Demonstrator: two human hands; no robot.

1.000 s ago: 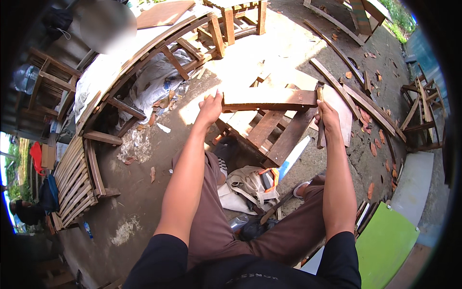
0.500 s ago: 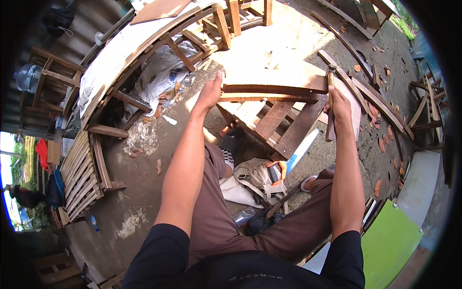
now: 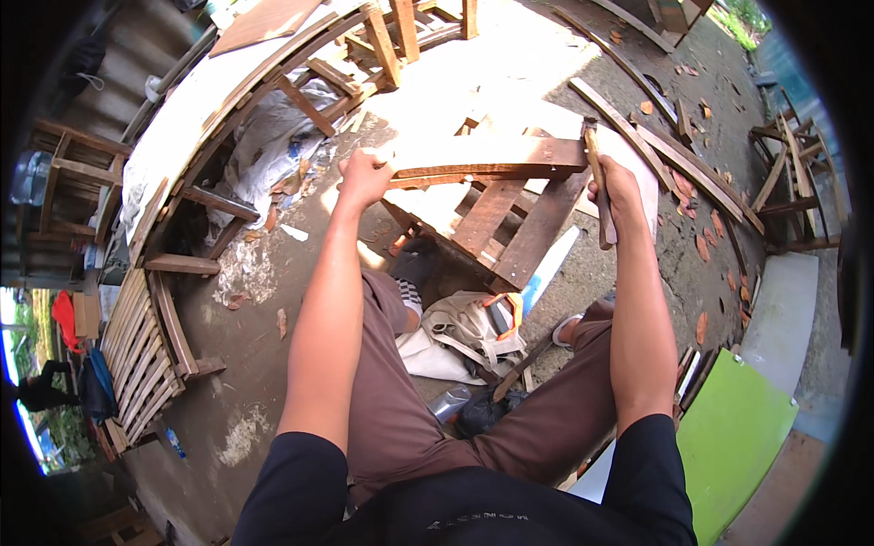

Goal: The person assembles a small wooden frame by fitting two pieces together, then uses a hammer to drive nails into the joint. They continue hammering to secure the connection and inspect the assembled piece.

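item: wooden frame (image 3: 496, 196), dark slats nailed under a top rail, standing on the concrete in front of my knees, half in bright sun.

my left hand (image 3: 364, 177): clenched over the left end of the frame's top rail, thumb side toward me.

my right hand (image 3: 619, 196): closed around the wooden handle of a hammer (image 3: 596, 177), at the right end of the frame; the hammer stands nearly upright, its head just beside the rail's right corner, whether touching i cannot tell.

below the frame, between my legs: a beige cloth bag (image 3: 464, 328) with an orange-handled saw (image 3: 537, 282) on it, the pale blade running up toward the frame's lower slats; a grey can (image 3: 451, 400) nearer to me.

left of the frame: white plastic sheet (image 3: 273, 146) bunched under a long curved plank bench (image 3: 228, 118); farther left, a slatted rack (image 3: 137, 350) lying flat.

right of the frame: long loose battens (image 3: 678, 159) on the ground with dry leaves, a green board (image 3: 733, 437) nearer my right elbow.

beyond the frame: more timber legs (image 3: 401, 32) in the sun.
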